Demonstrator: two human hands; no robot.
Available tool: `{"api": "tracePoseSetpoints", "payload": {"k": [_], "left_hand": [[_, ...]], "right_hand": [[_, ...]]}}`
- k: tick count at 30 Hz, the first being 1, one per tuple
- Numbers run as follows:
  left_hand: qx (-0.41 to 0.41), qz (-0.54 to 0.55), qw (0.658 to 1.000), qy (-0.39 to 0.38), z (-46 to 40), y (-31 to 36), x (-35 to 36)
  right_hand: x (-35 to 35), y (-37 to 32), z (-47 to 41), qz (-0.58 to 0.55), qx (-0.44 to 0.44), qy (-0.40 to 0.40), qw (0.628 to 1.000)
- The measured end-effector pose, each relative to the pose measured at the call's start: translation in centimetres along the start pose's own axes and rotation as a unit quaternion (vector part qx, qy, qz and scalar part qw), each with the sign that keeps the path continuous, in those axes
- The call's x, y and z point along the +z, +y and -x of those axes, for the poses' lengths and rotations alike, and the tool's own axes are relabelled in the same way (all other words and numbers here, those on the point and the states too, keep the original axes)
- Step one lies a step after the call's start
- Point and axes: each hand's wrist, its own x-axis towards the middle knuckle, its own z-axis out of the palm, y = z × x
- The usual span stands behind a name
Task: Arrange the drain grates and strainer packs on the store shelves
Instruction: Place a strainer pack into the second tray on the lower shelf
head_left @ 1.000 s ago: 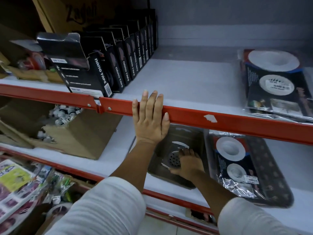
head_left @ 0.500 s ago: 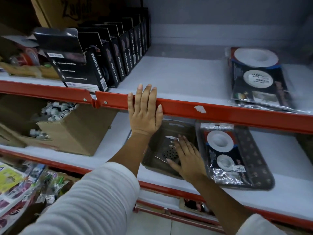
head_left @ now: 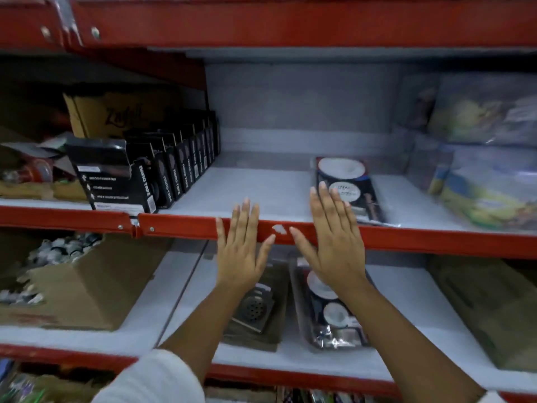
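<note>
A bagged square metal drain grate (head_left: 255, 309) lies on the lower shelf (head_left: 404, 303). Right beside it lies a dark strainer pack (head_left: 331, 318) with white discs. A second strainer pack (head_left: 356, 181) rests on the upper shelf (head_left: 261, 187), partly hidden by my right hand. My left hand (head_left: 242, 251) is flat with fingers apart against the red front rail (head_left: 180, 226) of the upper shelf. My right hand (head_left: 334, 237) is raised in front of the same rail, fingers spread, holding nothing.
A row of black tape boxes (head_left: 162, 175) stands at the left of the upper shelf. Bagged colourful packs (head_left: 491, 187) sit at its right. On the lower shelf are a cardboard box of small fittings (head_left: 69, 274) at the left and a flat brown pack (head_left: 494, 309) at the right.
My right hand has left the drain grate on the lower shelf and risen to the upper shelf's rail. The view has tilted upward. My left hand stays on the rail.
</note>
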Motion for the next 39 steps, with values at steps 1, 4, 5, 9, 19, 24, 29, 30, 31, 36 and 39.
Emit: {"api": "tracePoseSetpoints", "payload": {"k": [1, 4, 5, 9, 19, 24, 29, 30, 31, 36, 39], "left_hand": [[0.009, 0.012, 1.000, -0.007, -0.7, 1.4, -0.2], [0.040, 0.041, 0.998, -0.020, -3.7, 5.2, -0.6], [0.036, 0.059, 0.997, -0.027, -4.8, 6.3, -0.8], [-0.038, 0.094, 0.989, -0.106, -8.7, 9.6, -0.5], [-0.258, 0.334, 0.853, -0.306, -13.3, 11.9, 1.8], [-0.212, 0.428, 0.856, -0.197, -11.5, 13.5, 0.3], [-0.097, 0.469, 0.873, -0.094, -6.6, 13.8, -2.1], [-0.091, 0.452, 0.882, -0.095, -4.3, 13.9, -2.1], [-0.076, 0.424, 0.899, -0.073, -3.0, 13.9, -2.2], [-0.029, 0.322, 0.944, -0.066, 5.7, 14.1, -1.9], [0.006, 0.284, 0.955, -0.088, 10.7, 13.3, -0.9]], "right_hand": [[-0.6, 1.0, -1.0, 0.000, 0.017, 0.000, 1.000], [-1.2, 4.5, -3.5, 0.000, 0.084, -0.017, 0.996], [-1.3, 5.8, -4.1, -0.005, 0.115, -0.035, 0.993], [-1.4, 10.8, -5.9, 0.000, 0.219, -0.126, 0.968], [-1.7, 13.8, -6.8, -0.248, 0.358, -0.198, 0.878], [-3.1, 13.4, -6.3, -0.264, 0.344, -0.109, 0.894], [-6.3, 11.4, -2.9, -0.253, 0.246, 0.017, 0.935], [-6.7, 10.6, -0.6, -0.253, 0.231, 0.027, 0.939], [-7.0, 10.0, 0.4, -0.256, 0.205, 0.046, 0.944], [-5.8, 7.7, 9.6, -0.155, 0.151, 0.028, 0.976], [-5.0, 6.3, 15.6, -0.121, 0.146, -0.003, 0.982]]}}
